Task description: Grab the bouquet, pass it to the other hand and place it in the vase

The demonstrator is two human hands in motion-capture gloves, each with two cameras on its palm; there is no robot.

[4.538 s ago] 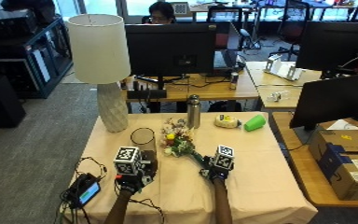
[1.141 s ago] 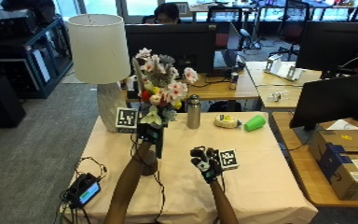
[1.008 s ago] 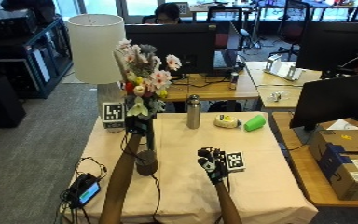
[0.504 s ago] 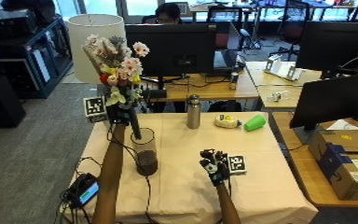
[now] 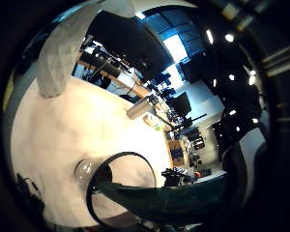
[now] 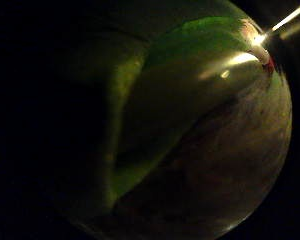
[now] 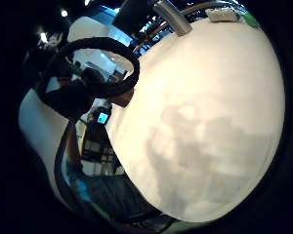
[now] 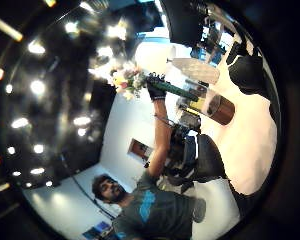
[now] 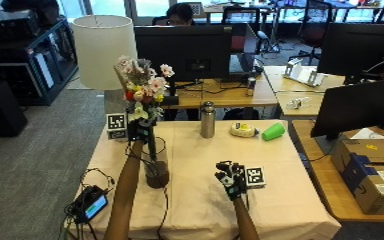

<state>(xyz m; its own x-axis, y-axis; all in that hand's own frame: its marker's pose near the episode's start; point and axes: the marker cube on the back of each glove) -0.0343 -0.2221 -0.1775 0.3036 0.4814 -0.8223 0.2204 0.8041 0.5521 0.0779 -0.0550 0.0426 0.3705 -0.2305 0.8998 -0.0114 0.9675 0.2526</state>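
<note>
In the outside view my left hand [image 9: 141,131] grips the stems of the bouquet [image 9: 142,82], holding it upright with pink, white and red flowers on top. The stem ends reach down to the mouth of the glass vase [image 9: 157,172], which stands on the tablecloth and has a brown lower part. My right hand [image 9: 230,179] hovers empty at the table's middle front, fingers spread. The right thumb side palm view shows the bouquet [image 8: 127,80] above the vase [image 8: 215,106]. Green stems [image 5: 159,200] and a leaf [image 6: 190,100] fill the left palm views.
A tall lamp [image 9: 104,50] stands at the back left. A steel bottle [image 9: 207,120], a yellow object [image 9: 243,130] and a green cup [image 9: 273,131] line the table's back. A black device with cables [image 9: 91,202] lies at the front left. Monitors stand behind.
My left hand has brought the bouquet right and down, from beside the lamp to over the vase. The right hand stays near the table's middle front.
</note>
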